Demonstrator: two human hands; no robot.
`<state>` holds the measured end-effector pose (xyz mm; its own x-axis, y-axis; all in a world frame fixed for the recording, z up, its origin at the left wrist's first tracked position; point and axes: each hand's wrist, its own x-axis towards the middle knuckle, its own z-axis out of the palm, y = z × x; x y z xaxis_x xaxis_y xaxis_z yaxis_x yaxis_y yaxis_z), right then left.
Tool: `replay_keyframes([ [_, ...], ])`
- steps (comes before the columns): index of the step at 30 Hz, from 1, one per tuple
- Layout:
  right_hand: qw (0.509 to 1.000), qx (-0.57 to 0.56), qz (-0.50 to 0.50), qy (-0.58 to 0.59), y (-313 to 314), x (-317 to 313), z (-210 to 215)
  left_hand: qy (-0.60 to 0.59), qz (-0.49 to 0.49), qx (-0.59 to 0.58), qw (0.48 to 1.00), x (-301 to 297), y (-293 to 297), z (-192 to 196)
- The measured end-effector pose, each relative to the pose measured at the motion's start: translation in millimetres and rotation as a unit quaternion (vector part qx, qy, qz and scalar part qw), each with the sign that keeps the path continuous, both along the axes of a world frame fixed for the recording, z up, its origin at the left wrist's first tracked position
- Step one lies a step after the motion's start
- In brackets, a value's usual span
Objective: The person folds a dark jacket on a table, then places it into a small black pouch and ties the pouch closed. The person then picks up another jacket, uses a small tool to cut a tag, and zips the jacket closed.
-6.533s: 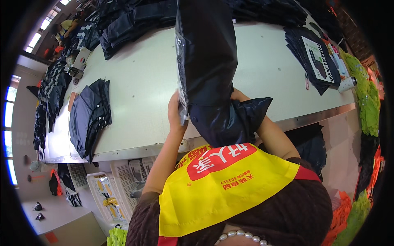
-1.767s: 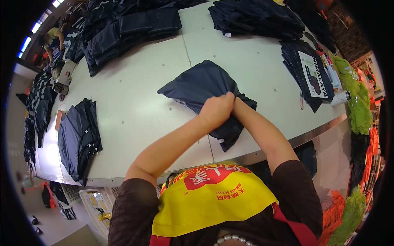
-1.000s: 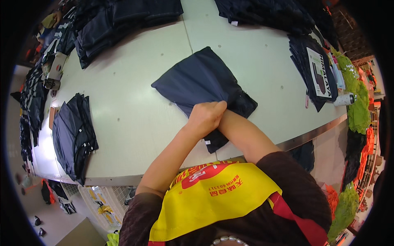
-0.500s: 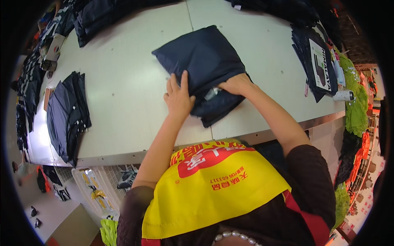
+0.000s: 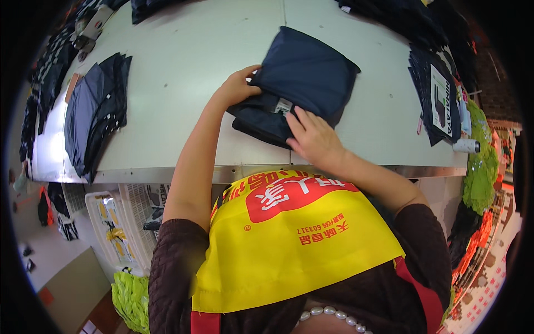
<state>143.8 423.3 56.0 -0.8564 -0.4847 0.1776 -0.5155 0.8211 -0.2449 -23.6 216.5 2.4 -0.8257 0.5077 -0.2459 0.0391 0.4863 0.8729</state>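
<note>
A folded navy-blue garment point(image 5: 311, 69) lies on the pale table in front of me, turned slightly. Its near end shows a darker inner lining and a small white label point(image 5: 283, 106) at the neck. My left hand point(image 5: 238, 88) holds the garment's left edge, thumb and fingers closed over the fabric. On the near right part lies my right hand point(image 5: 318, 139), fingers stretched out over the dark cloth beside the label. Part of the near layer is hidden beneath that hand.
The white table point(image 5: 167, 122) ends in a metal front edge. A stack of dark folded garments point(image 5: 97, 114) is at left. Dark packages point(image 5: 436, 94) and a thread cone point(image 5: 466, 146) stand at right, beside lime-green cloth point(image 5: 481, 161). A white basket point(image 5: 117, 231) sits below.
The garment has turned clockwise and shifted right. My right hand has come out from its opening and now lies on top; my left hand has moved up to its left edge.
</note>
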Motion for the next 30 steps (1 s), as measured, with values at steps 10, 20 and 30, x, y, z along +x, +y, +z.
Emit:
replay_keyframes([
  [10,0.972,-0.181,-0.009,-0.147,17,-65,-28,0.215,0.368,0.099,0.899,83,-39,-9],
  [20,0.977,0.19,-0.065,0.077,-34,-25,-13,0.512,-0.022,-0.106,0.852,139,5,-63],
  [30,0.989,0.132,-0.056,0.036,2,-51,-22,0.54,-0.098,-0.075,0.832,137,1,-65],
])
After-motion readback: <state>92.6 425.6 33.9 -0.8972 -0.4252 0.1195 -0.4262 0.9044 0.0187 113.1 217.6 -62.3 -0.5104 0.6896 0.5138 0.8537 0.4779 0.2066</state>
